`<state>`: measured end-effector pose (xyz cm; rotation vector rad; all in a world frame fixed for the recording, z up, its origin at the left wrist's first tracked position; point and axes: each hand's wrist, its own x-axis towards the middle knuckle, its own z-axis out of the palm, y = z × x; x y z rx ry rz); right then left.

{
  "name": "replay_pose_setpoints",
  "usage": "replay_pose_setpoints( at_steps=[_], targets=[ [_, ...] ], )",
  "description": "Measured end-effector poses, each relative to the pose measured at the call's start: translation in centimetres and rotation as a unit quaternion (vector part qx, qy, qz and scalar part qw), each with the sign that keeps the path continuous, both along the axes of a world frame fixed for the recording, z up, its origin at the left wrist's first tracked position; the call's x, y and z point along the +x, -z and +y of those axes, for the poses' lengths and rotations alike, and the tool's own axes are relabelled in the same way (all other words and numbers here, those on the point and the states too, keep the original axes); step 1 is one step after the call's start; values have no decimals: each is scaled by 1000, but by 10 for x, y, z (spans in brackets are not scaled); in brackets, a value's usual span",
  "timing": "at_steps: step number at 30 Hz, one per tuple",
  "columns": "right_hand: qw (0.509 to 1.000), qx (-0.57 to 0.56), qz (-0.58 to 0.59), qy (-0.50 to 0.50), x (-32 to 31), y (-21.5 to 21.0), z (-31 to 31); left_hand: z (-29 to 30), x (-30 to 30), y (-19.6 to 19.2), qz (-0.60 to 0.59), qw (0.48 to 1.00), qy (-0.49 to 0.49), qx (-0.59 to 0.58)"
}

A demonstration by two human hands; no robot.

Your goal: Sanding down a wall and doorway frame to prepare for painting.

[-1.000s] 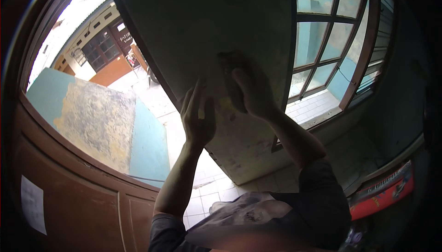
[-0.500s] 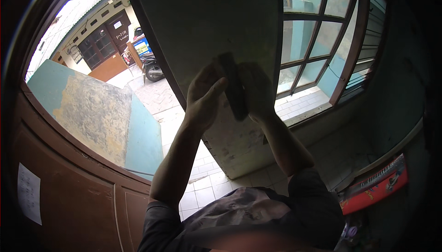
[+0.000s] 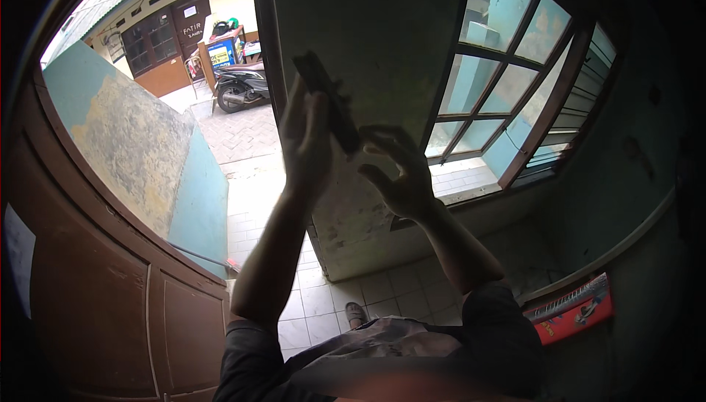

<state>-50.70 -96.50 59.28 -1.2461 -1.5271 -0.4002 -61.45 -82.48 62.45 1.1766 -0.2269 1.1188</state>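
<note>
A dark, flat, oblong object (image 3: 329,101) is held up against a pale, stained wall pillar (image 3: 375,49) at head height. My left hand (image 3: 305,141) is raised with its fingers pointing up, pressed along the object's left side. My right hand (image 3: 397,174) has its curled fingers at the object's lower end. Both forearms rise from the lower edge of the view. What the object is cannot be made out against the light.
An open brown wooden door (image 3: 110,306) fills the left. To the right is a brown-framed window (image 3: 515,101). Outside are a teal low wall (image 3: 140,145), a parked scooter (image 3: 239,87) and paving. White floor tiles (image 3: 382,292) lie below, and a red box (image 3: 573,306) sits at lower right.
Both hands were flat on the pillar a second ago. They have since lifted off and come together around the dark object, and the view has tilted so more of the street shows.
</note>
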Motion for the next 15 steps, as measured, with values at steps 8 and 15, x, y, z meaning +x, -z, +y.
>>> replay_pose_setpoints(
  at_steps=[8, 15],
  targets=[
    [996, 86, 33, 18, 69, -63, 6, 45, 14, -80, 33, 770, -493, 404],
    [956, 196, -144, 166, 158, -200, 43, 89, 82, -187, -12, 497, -656, 569]
  ],
)
